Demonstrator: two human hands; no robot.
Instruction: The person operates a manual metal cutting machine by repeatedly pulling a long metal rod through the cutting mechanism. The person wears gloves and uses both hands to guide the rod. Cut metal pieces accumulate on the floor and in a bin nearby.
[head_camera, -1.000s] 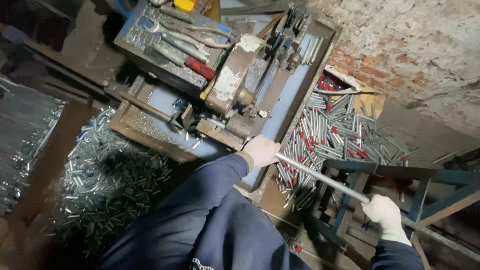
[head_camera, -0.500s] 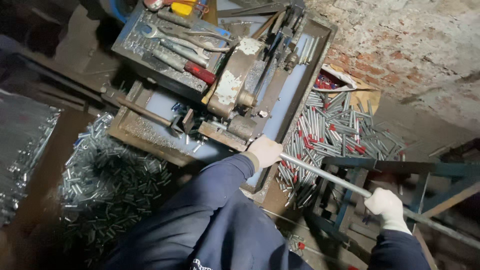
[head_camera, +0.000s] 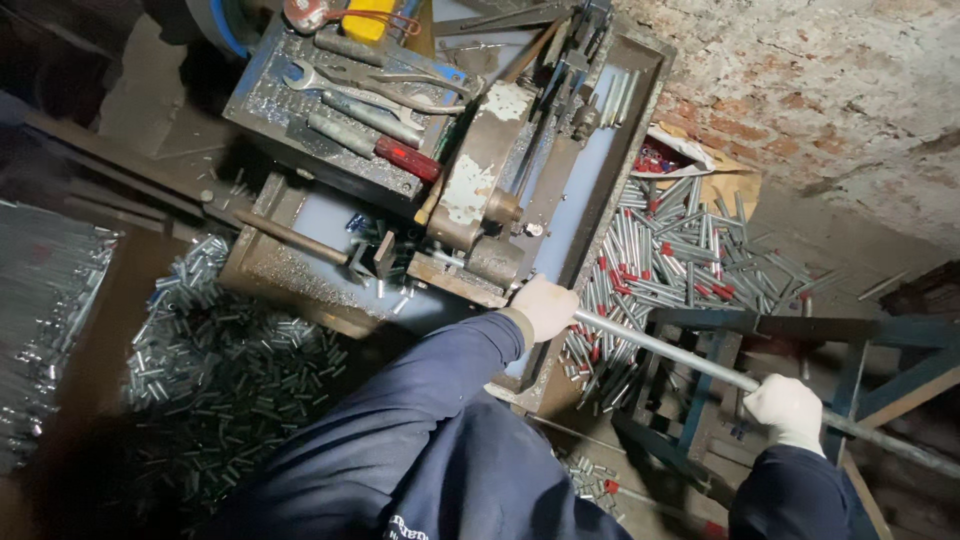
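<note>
At the left we see a heap of short cut metal tube pieces (head_camera: 215, 360), shiny and cylindrical, its near edge lost in shadow. Farther back, a tool tray (head_camera: 262, 112) holds wrenches and a red-handled screwdriver (head_camera: 375, 148). Our left hand (head_camera: 543, 306), gloved white, is closed around a long steel rod (head_camera: 665, 352) beside the worn cutting machine (head_camera: 480, 205). Longer tubes (head_camera: 680, 255), some red-capped, lie beyond. Our right hand (head_camera: 787, 407) grips the same rod farther right, where it runs out of frame.

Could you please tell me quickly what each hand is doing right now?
Left hand: closed around the long grey metal rod.
Right hand: closed around the same rod, farther along.
</note>
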